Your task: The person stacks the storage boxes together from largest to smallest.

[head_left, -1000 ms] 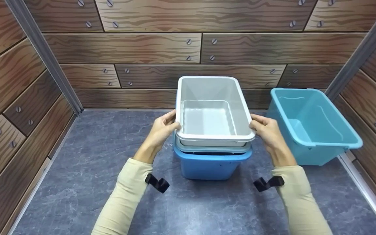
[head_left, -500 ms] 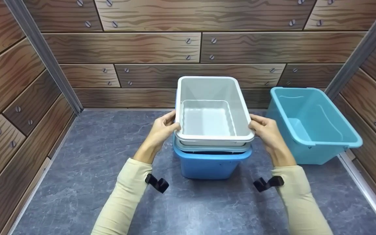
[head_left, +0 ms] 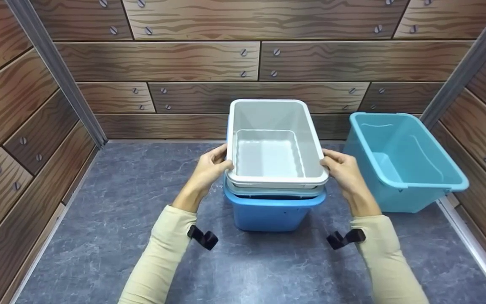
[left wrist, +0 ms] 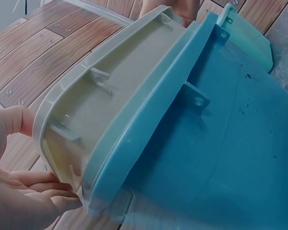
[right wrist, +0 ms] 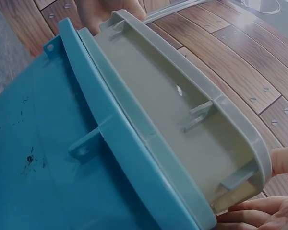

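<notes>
A pale grey bin (head_left: 270, 158) sits at the top of a nested stack, its inside facing me in the head view. My left hand (head_left: 209, 169) pinches its rim at the near left corner, thumb on the rim and fingers beneath. On the near right, my right hand (head_left: 342, 169) grips the same rim in the same way. Below it shows the rim of a light teal bin (head_left: 274, 192), set inside a blue bin (head_left: 270, 216) on the floor. In the left wrist view, the grey bin's outer wall (left wrist: 120, 91) stands out above the two lower rims.
To the right of the stack stands a turquoise bin (head_left: 411, 198), close to the right wall. Wood-patterned panels (head_left: 209, 61) rise at the back and both sides, over a dark grey marbled floor (head_left: 141, 177).
The grey bin's near edge has sunk slightly toward the teal rim below. My right hand has shifted a little to the left with it; the left hand keeps its grip.
</notes>
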`<state>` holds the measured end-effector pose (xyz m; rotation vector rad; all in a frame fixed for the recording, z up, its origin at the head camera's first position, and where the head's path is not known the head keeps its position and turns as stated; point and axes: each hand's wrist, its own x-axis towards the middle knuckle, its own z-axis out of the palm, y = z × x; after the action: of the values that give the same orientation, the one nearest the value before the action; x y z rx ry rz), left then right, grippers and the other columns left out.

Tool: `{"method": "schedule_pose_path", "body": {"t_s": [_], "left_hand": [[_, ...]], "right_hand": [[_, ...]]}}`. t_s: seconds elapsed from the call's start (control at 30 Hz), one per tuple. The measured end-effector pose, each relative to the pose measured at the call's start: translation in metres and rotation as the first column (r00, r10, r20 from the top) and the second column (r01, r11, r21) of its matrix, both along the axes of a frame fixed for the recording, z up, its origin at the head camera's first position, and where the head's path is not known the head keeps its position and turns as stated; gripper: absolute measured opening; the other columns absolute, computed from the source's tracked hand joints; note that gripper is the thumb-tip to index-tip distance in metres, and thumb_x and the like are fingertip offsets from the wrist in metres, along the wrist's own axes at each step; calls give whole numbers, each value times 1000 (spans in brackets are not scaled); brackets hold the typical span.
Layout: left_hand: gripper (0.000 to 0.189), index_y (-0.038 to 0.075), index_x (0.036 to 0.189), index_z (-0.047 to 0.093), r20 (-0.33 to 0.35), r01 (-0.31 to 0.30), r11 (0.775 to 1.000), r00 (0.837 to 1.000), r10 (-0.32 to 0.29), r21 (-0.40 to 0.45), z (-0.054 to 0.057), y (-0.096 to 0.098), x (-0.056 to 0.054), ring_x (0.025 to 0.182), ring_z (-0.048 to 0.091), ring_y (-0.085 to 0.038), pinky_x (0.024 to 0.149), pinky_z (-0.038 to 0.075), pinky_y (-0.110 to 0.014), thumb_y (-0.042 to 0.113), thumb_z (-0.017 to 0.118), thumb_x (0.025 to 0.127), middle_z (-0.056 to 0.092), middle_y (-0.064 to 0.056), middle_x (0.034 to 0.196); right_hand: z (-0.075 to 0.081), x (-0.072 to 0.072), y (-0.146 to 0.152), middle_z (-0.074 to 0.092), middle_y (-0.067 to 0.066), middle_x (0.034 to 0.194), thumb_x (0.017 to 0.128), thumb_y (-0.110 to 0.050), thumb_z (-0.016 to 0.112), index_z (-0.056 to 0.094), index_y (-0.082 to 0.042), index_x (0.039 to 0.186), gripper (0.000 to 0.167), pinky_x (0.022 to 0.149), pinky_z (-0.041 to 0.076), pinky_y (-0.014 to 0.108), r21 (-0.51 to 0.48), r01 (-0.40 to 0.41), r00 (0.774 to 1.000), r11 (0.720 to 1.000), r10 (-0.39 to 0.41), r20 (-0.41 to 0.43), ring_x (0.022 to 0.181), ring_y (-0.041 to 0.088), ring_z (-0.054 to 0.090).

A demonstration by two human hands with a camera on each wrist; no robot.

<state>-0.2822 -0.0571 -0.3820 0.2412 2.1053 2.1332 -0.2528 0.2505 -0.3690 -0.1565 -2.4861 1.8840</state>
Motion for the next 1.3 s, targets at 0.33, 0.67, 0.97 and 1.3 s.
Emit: {"method": "schedule_pose_path", "body": {"t_s": [0.33,0.67,0.97,1.3], "left_hand": [[72,-7,146,32,11,10,1000,1000,-10,-7,-4,-1,-1,145,34,-31,121,31,-37,-4,53,77,36,-22,153],[75,-7,147,29,19,20,1000,1000,-20,8,-6,-1,1,145,34,-32,120,32,-37,-5,53,76,34,-23,154],[77,-6,148,26,35,27,1000,999,-27,-8,-8,-2,1,147,29,-33,122,29,-38,-4,54,76,30,-22,157],[78,-7,149,23,49,25,1000,998,-26,10,-9,-1,2,149,25,-32,123,26,-37,-3,53,78,26,-21,159]], "right_hand": [[-5,0,0,48,27,142,94,-12,47,44,3,141,50,79,50,7,25,-2,1000,1000,1,15,97,-2,59],[-8,1,0,49,32,139,92,-10,50,40,8,141,53,80,51,6,-5,5,1000,1000,-5,8,88,-8,60],[-13,2,0,43,33,142,91,-5,51,40,11,141,53,80,52,7,-93,14,1000,996,-15,-12,89,-8,62],[-17,2,-2,50,30,139,91,-4,52,44,10,138,50,80,52,7,-129,56,998,990,-61,-35,90,-7,62]]}}
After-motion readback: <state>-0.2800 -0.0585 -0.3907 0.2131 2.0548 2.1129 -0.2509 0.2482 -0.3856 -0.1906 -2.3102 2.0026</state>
